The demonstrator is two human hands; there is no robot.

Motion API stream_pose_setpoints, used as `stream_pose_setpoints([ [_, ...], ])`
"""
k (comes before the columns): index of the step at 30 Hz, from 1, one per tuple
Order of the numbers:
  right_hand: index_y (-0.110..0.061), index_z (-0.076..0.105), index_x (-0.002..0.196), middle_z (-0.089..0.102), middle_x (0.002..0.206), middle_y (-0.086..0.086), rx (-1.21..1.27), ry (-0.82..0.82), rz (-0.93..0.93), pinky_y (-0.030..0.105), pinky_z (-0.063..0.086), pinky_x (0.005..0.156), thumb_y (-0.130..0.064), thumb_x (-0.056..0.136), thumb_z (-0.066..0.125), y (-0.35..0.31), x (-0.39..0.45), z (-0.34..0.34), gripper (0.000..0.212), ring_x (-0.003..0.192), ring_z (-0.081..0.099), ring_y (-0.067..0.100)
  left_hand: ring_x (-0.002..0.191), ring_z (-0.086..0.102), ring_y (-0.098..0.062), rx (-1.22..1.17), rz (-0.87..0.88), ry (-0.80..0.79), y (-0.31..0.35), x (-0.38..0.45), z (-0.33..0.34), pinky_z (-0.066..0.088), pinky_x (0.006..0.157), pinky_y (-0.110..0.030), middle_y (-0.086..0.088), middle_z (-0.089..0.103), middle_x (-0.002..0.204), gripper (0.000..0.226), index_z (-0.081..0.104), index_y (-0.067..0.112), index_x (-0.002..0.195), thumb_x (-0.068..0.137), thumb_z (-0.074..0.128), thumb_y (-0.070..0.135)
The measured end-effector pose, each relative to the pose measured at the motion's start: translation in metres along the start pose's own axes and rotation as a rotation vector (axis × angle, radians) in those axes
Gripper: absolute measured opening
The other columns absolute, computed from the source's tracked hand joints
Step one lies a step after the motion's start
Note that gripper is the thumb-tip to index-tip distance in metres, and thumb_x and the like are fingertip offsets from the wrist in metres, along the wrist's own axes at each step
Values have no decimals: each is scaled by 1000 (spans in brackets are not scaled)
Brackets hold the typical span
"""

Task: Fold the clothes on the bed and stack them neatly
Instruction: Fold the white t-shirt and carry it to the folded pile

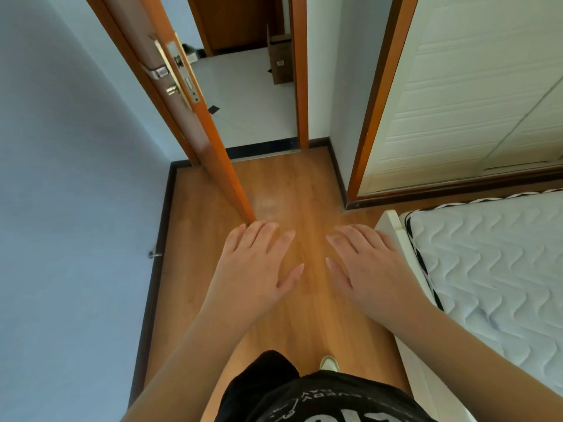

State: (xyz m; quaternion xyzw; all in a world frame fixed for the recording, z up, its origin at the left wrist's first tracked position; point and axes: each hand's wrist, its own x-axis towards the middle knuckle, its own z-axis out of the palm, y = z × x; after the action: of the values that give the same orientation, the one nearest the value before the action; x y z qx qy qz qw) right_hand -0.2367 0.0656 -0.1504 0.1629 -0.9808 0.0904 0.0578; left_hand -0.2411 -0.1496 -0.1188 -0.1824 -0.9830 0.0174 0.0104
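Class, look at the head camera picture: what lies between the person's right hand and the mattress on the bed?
In the head view, only the white bed frame edge lies between the right hand and the mattress; no clothes show.

The bed (493, 269) is running out of the frame at the right edge, so most of the mattress is lying unseen. The cardboard box (280, 60) in the upper middle is sitting half hidden behind the door frame (300, 86). Print on the black shirt (320, 403) is being cut off by the bottom edge.
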Motion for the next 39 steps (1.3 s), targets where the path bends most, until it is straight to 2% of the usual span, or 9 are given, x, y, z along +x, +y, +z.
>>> stream_pose_setpoints([
  [11, -23, 62, 128, 61, 133, 0, -38, -65, 161, 43, 43, 108, -45, 99, 39, 44, 140, 20, 43, 126, 54, 21, 132, 47, -23, -46, 141, 6, -69, 163, 14, 35, 111, -45, -2, 55, 137, 59, 52, 24, 136, 97, 26, 60],
  [17, -25, 64, 124, 64, 129, -1, -99, -55, 333, 42, 42, 106, -48, 97, 36, 63, 202, 16, 46, 123, 57, 22, 143, 33, -20, -58, 301, -58, -97, 257, 10, 22, 119, -42, 2, 44, 150, 68, 41, 29, 145, 95, 14, 66],
  [20, -25, 63, 125, 63, 130, -2, -111, -73, 425, 41, 40, 107, -49, 97, 37, 76, 217, 12, 46, 124, 56, 23, 144, 31, -18, -66, 407, -55, -94, 304, 5, 13, 117, -36, 4, 41, 152, 70, 39, 32, 147, 93, 14, 68],
  [25, -22, 65, 124, 63, 131, 1, -106, -35, 582, 43, 42, 107, -47, 96, 34, 112, 228, 2, 49, 125, 56, 26, 129, 52, -26, -65, 549, 9, -67, 372, -5, 36, 109, -45, -3, 59, 136, 62, 58, 24, 134, 92, 34, 62],
  [28, -21, 62, 128, 59, 136, 2, -112, -18, 666, 43, 41, 108, -48, 97, 29, 144, 228, -3, 53, 129, 52, 26, 127, 54, -26, -69, 641, 36, -41, 414, -2, 36, 107, -44, -5, 61, 134, 54, 59, 23, 132, 91, 48, 56],
  [30, -19, 62, 128, 59, 135, 2, -137, 12, 727, 43, 43, 105, -47, 97, 32, 169, 225, -4, 51, 128, 53, 26, 127, 53, -26, -66, 713, 47, -18, 442, 1, 33, 108, -42, -5, 60, 134, 51, 59, 22, 132, 89, 57, 49],
  [32, -17, 64, 125, 62, 131, 3, -174, 76, 775, 42, 46, 101, -43, 97, 43, 198, 223, -3, 43, 123, 57, 26, 128, 52, -26, -57, 761, 44, 10, 470, 1, 36, 108, -43, -5, 59, 135, 49, 57, 22, 133, 90, 56, 45],
  [35, -17, 65, 124, 62, 129, 3, -192, 131, 838, 40, 47, 98, -38, 94, 56, 241, 221, -4, 37, 120, 58, 25, 132, 47, -25, -40, 826, 20, 54, 507, -4, 35, 111, -44, -4, 54, 139, 49, 53, 22, 137, 94, 43, 44],
  [39, -16, 64, 124, 62, 129, 5, -192, 169, 921, 42, 48, 96, -36, 93, 59, 295, 218, -14, 37, 119, 58, 26, 139, 37, -22, 5, 918, -7, 110, 553, -18, 29, 116, -44, -2, 46, 147, 57, 43, 25, 144, 95, 24, 48],
])
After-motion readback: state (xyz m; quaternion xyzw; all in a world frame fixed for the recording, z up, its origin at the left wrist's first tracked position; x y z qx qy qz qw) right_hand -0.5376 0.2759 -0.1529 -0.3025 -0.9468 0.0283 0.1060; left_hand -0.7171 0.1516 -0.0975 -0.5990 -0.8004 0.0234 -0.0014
